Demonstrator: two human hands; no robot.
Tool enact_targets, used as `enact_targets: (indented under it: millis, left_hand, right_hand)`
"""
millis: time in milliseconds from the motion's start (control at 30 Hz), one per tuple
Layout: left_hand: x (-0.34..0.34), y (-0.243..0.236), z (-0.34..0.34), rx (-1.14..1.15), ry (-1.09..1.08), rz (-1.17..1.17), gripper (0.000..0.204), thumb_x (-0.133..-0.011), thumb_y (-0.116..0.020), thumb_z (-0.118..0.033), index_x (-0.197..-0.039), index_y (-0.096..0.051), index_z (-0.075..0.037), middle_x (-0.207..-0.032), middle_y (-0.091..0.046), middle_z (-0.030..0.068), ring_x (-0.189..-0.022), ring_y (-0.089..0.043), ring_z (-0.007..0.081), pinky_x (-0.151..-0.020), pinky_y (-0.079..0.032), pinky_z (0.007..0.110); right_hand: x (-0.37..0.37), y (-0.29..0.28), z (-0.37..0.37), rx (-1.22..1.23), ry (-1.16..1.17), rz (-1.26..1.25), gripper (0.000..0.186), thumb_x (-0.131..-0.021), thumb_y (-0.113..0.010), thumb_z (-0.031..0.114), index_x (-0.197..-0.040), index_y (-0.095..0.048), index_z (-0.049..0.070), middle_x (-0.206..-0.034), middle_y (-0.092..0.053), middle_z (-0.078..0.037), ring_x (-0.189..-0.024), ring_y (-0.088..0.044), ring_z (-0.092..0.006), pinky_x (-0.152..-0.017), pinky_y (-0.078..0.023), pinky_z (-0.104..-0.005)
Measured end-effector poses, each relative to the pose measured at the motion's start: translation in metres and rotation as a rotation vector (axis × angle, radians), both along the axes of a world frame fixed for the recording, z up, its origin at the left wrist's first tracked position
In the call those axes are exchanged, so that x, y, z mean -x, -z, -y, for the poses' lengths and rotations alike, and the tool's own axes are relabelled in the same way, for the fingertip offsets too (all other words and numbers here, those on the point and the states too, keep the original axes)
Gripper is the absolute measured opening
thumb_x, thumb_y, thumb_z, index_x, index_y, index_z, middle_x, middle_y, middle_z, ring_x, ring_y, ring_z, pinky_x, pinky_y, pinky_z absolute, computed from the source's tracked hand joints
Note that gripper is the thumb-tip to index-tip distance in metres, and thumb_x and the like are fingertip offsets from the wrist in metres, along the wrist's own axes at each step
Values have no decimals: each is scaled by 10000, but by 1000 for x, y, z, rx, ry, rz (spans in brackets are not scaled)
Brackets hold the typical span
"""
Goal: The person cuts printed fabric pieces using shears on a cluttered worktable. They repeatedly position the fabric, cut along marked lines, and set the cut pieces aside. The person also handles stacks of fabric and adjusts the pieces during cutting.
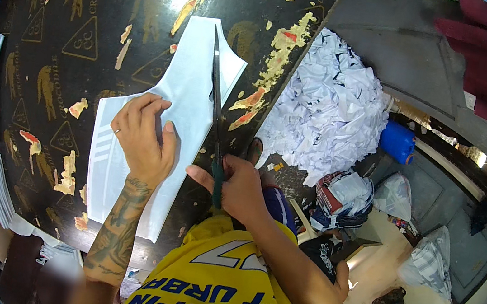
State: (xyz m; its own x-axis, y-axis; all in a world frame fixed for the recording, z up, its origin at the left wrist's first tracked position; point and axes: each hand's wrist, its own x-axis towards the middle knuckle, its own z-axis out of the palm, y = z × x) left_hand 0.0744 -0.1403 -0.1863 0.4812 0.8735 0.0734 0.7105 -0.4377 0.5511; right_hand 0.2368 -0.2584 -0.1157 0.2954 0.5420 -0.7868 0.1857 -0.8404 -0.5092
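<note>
A dark, peeling tabletop lies beneath white fabric, with long scissors over the fabric's right side, the right hand clamped on their handle beside it, and the left hand resting atop it, thumb and fingers apart.

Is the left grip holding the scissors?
No, the right grip holds the scissors, while the left grip rests on the white fabric.
</note>
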Motion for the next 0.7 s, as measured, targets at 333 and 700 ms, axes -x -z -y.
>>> enact_targets:
  millis: [333,700]
  left_hand:
    - [-2,-4,0,11,-14,19,360,-885,-625,-161,-1237,-660,-94,-1311,-615,92,-1287,-520,318,-1086,-299,510]
    - [-20,-18,-2,90,-258,119,284,-894,-721,-147,-1175,-709,-109,-1243,-625,90,-1253,-539,315,-1058,-370,504]
  right_hand:
    - [-10,14,-16,-70,22,-25,584,-870,-888,564,-773,-678,28,-679,-622,-34,-637,-592,-154,-613,-488,-341]
    - [-203,-10,-102,-204,-376,18,483,-910,-897,408,-749,-594,67,-642,-507,49,-611,-444,-98,-554,-368,-307]
